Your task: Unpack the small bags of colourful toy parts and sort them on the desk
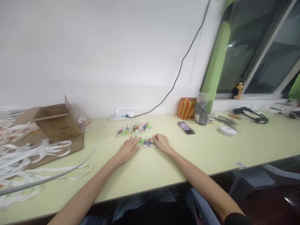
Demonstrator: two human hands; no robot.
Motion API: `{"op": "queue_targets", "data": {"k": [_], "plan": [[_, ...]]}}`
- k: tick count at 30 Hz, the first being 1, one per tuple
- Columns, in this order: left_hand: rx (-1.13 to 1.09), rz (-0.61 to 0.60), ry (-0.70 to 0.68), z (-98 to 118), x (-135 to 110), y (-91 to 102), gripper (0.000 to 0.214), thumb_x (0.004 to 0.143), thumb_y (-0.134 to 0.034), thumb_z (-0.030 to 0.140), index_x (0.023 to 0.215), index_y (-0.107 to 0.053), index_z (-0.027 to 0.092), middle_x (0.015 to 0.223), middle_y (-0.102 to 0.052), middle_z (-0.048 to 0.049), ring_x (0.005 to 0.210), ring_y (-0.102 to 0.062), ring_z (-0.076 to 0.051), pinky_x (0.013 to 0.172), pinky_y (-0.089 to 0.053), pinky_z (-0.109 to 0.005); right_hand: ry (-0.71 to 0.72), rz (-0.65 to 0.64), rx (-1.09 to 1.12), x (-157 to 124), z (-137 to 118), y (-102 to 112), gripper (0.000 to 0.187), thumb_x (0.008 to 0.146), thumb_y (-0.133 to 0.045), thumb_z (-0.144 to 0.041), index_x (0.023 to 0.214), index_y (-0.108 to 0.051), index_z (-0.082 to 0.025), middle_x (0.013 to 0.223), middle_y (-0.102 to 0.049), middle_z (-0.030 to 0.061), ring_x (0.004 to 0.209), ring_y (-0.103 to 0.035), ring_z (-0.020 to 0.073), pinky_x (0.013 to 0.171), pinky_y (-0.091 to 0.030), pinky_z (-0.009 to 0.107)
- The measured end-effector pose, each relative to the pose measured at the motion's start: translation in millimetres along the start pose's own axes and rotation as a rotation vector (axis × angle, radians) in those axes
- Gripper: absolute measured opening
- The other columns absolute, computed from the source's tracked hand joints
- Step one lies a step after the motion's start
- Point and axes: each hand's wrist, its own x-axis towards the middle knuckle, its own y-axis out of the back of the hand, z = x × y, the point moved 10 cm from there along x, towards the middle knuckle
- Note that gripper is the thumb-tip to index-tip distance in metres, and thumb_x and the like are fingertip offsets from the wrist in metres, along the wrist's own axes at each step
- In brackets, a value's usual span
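My left hand [127,150] lies flat on the pale green table [199,150], its fingertips at the left edge of a clear plastic packet of small colourful parts [147,142]. My right hand [162,143] rests at the packet's right edge, with curled fingers pressing on it. Just beyond, several similar packets [134,129] lie in a loose row. The parts inside are red, green, blue and yellow, too small to identify.
To the left stand a cardboard box [57,122] and a heap of white plastic straps [23,156], crossed by a grey cable [47,179]. A power strip [120,117], a striped bag [187,107], a white tape roll [228,131] and scattered small metal pieces [225,122] lie farther back.
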Motion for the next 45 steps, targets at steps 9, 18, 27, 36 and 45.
{"op": "queue_targets", "data": {"k": [9,18,27,36,45], "plan": [[-0.033,-0.104,0.016,0.4,-0.5,-6.3,0.065,0.100,-0.022,0.061,0.159,-0.018,0.034,0.165,-0.020,-0.0040,0.153,-0.017,-0.030,0.121,-0.015,-0.054,-0.013,0.021,0.008,-8.4,3.7,3.5,0.038,0.104,-0.033,-0.038,0.105,-0.063,-0.014,0.112,-0.069,0.0171,0.107,-0.060,0.0265,0.090,-0.035,0.034],[-0.068,-0.152,0.025,3.2,-1.1,-4.7,0.063,0.101,-0.022,0.062,0.158,-0.022,0.036,0.166,-0.016,-0.0028,0.153,-0.013,-0.029,0.122,-0.013,-0.054,0.063,0.009,0.578,0.9,9.7,-5.7,0.024,0.093,-0.046,-0.029,0.090,-0.065,-0.016,0.101,-0.072,0.0093,0.089,-0.063,0.0202,0.077,-0.041,0.029],[-0.087,-0.146,-0.009,13.2,-2.3,0.6,0.060,0.101,-0.024,0.061,0.154,-0.033,0.037,0.166,-0.014,-0.0022,0.154,-0.006,-0.029,0.123,-0.008,-0.056,-0.095,0.012,1.282,1.3,22.6,-11.2,0.050,0.071,-0.070,-0.033,0.116,-0.052,-0.022,0.074,-0.064,-0.0035,0.065,-0.057,0.0142,0.059,-0.039,0.024],[-0.167,-0.023,-0.046,15.5,-4.4,18.9,0.061,0.102,-0.025,0.057,0.154,-0.034,0.026,0.163,-0.029,-0.0054,0.152,-0.022,-0.023,0.124,-0.016,-0.044,0.011,0.034,1.648,5.1,21.6,18.0,0.052,0.064,-0.085,-0.033,0.109,-0.062,-0.022,0.077,-0.065,-0.0018,0.066,-0.059,0.0128,0.063,-0.045,0.026],[-0.114,-0.149,-0.042,8.8,-6.6,-3.8,0.064,0.101,-0.023,0.060,0.158,-0.026,0.030,0.165,-0.022,-0.0031,0.153,-0.018,-0.024,0.124,-0.010,-0.045,0.040,0.224,1.956,14.0,65.6,54.2,0.035,0.069,-0.084,-0.022,0.100,-0.067,-0.024,0.082,-0.066,-0.0025,0.071,-0.062,0.0105,0.069,-0.053,0.024]]}}
